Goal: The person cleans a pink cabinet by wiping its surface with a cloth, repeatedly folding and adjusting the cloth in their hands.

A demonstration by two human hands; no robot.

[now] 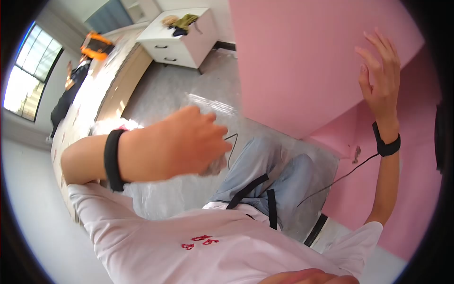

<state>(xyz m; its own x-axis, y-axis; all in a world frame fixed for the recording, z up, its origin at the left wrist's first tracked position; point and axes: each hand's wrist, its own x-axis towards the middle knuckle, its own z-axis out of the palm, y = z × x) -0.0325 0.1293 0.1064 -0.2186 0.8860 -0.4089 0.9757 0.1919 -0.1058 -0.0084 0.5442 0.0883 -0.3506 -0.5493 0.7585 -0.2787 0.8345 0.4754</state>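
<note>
Pink panels point(293, 61) flank grey flooring point(189, 85); my right hand point(382, 75) is open, my left hand point(189, 142) curled, its grip unclear.

And over at the back, a white cabinet point(201, 41) stands on the grey floor point(170, 92), two dark handles across its front, and on its top lies a crumpled olive-green cloth point(187, 21) with something dark beside it! Swing left: a long, pale table point(105, 80) runs along the room, an orange-edged object point(96, 46) near its far end. A person in dark clothing point(66, 105) is just beyond it, near the bright, paned window point(32, 71).
</note>
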